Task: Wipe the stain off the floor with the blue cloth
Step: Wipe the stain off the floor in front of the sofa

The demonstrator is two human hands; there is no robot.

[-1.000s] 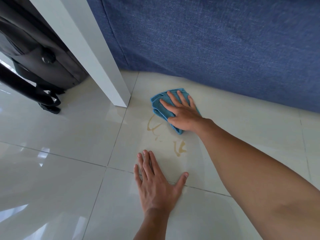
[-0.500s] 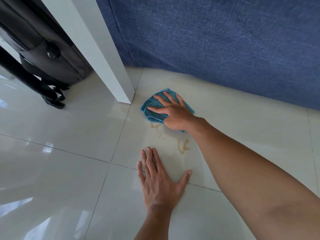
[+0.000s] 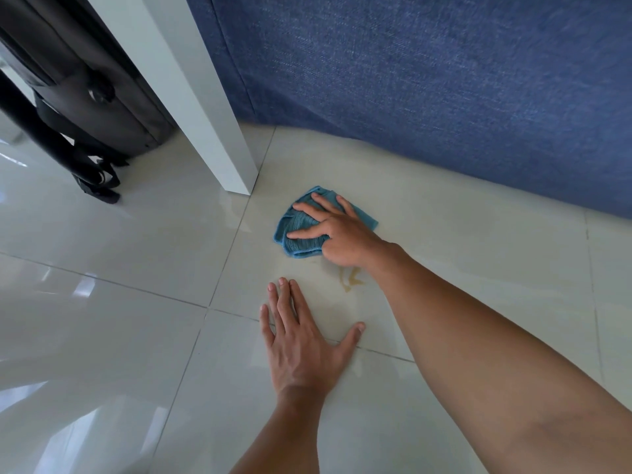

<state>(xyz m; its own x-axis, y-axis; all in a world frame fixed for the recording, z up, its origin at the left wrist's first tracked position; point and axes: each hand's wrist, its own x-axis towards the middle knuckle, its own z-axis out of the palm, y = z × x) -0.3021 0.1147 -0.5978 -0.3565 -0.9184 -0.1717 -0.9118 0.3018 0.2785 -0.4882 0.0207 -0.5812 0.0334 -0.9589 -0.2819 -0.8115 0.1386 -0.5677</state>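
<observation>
While the left hand [image 3: 304,350] lay flat and spread on the floor [image 3: 119,241], probably as a brace, the right hand [image 3: 337,232] pressed the cloth [image 3: 301,242] down, fingers splayed for grip. The cloth sat bunched beside the white post [image 3: 219,131]. A brown stain [image 3: 349,280] remained just by the wrist; what lay under the cloth was hidden.

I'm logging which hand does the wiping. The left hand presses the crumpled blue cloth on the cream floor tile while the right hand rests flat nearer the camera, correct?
Not quite: the hands are swapped. In the head view, the right hand presses the crumpled blue cloth on the cream floor tile, while the left hand rests flat nearer the camera. A brownish stain remains beside the right wrist.
</observation>
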